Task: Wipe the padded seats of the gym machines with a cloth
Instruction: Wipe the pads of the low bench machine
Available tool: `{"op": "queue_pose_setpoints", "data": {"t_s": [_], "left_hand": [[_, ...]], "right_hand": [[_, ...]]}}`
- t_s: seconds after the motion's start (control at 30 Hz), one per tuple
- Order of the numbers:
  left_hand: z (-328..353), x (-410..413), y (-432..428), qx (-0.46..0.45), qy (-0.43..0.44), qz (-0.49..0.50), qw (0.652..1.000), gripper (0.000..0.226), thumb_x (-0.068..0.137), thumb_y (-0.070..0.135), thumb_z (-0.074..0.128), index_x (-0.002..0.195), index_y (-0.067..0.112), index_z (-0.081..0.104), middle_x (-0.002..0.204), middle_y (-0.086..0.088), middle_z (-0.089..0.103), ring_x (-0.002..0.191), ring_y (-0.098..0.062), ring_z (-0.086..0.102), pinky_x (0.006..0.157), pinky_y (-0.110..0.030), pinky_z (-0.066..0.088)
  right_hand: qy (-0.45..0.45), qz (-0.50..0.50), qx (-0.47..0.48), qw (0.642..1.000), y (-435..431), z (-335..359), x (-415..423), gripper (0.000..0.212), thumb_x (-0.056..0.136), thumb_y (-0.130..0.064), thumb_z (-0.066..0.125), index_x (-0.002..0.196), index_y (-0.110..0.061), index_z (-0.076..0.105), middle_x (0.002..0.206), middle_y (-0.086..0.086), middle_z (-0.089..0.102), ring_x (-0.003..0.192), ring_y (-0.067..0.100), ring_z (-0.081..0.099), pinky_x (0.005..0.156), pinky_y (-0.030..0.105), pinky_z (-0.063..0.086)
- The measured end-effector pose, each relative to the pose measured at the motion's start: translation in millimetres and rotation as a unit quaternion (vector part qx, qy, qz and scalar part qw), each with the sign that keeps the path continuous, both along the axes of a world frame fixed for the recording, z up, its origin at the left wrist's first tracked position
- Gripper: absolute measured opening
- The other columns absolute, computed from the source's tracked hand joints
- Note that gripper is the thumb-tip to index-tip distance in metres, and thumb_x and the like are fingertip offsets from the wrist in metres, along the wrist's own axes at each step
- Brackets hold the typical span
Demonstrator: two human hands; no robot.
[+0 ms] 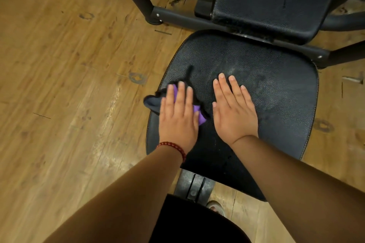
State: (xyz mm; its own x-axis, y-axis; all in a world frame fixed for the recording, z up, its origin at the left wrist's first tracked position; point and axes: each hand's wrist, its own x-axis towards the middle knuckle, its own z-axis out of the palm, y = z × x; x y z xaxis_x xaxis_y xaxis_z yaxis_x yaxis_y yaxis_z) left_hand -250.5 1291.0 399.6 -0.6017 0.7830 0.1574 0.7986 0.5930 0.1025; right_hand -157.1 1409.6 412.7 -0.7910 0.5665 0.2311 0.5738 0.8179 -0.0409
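Left hand [178, 116] presses the cloth [153, 102] flat-fingered on the seat [276, 94]; right hand [233, 112] lies flat, apparently touching it.

Seat [276, 104]: black, pebbled grain, pale stitching dotted along its edge, greyish smears across the middle. Back pad [276, 0]: same black grain, faint pale streaks. Cloth [153, 102]: purple on one face, black on the other (edging also black). Frame [181, 18]: matte black tubes, silver bolt heads. Bracelet [173, 147]: dark red beads. Floor [69, 85]: tan wood-grain planks, darker knots and ring marks scattered about.
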Motion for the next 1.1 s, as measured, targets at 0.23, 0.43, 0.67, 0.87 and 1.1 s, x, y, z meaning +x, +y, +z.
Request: {"op": "queue_pose_setpoints", "data": {"t_s": [0.23, 0.43, 0.67, 0.87, 1.1], "left_hand": [[-4.1, -27.2, -16.1, 0.030, -0.009, 0.040, 0.999, 0.058, 0.103, 0.036, 0.024, 0.151, 0.006, 0.016, 0.159, -0.016, 0.018, 0.148, -0.034, 0.011, 0.121, -0.042, 0.009], [-8.7, 8.0, -8.1, 0.017, -0.013, 0.042, 0.999, 0.058, 0.101, 0.036, 0.024, 0.151, 0.006, 0.020, 0.159, -0.014, 0.020, 0.147, -0.034, 0.008, 0.120, -0.044, 0.005], [-12.0, 1.6, -16.6, 0.048, -0.028, 0.072, 0.996, 0.059, 0.102, 0.038, 0.025, 0.152, 0.007, 0.020, 0.159, -0.014, 0.014, 0.148, -0.033, 0.009, 0.121, -0.038, 0.002], [-8.9, 25.9, -0.8, 0.073, -0.089, 0.192, 0.975, 0.059, 0.101, 0.036, 0.026, 0.150, 0.005, 0.026, 0.158, -0.020, 0.020, 0.146, -0.040, 0.012, 0.118, -0.047, 0.012], [-15.5, 17.1, -18.4, 0.061, -0.072, 0.140, 0.986, 0.060, 0.101, 0.041, 0.026, 0.152, 0.011, 0.024, 0.159, -0.014, 0.019, 0.147, -0.034, 0.013, 0.118, -0.042, 0.009]], "right_hand": [[0.006, 0.004, 0.007, 1.000, -0.5, 0.5, 0.4, 0.054, 0.099, -0.030, 0.028, 0.150, -0.011, 0.032, 0.157, 0.003, 0.029, 0.145, 0.020, 0.022, 0.119, 0.035, 0.007], [0.009, 0.001, 0.005, 1.000, -0.7, 0.1, 0.2, 0.054, 0.098, -0.029, 0.029, 0.149, -0.011, 0.032, 0.157, 0.003, 0.030, 0.145, 0.021, 0.022, 0.119, 0.037, 0.011], [0.019, 0.006, 0.007, 1.000, -0.5, -1.0, 0.8, 0.054, 0.098, -0.029, 0.031, 0.149, -0.011, 0.034, 0.156, 0.003, 0.032, 0.144, 0.021, 0.022, 0.119, 0.037, 0.012], [0.014, 0.010, 0.016, 1.000, -0.6, -1.3, 0.9, 0.054, 0.098, -0.029, 0.031, 0.149, -0.010, 0.034, 0.156, 0.004, 0.032, 0.144, 0.022, 0.023, 0.119, 0.036, 0.009], [0.010, 0.012, 0.013, 1.000, -1.2, 0.6, 1.7, 0.055, 0.097, -0.031, 0.032, 0.148, -0.010, 0.034, 0.156, 0.005, 0.032, 0.144, 0.023, 0.024, 0.119, 0.037, 0.011]]}}
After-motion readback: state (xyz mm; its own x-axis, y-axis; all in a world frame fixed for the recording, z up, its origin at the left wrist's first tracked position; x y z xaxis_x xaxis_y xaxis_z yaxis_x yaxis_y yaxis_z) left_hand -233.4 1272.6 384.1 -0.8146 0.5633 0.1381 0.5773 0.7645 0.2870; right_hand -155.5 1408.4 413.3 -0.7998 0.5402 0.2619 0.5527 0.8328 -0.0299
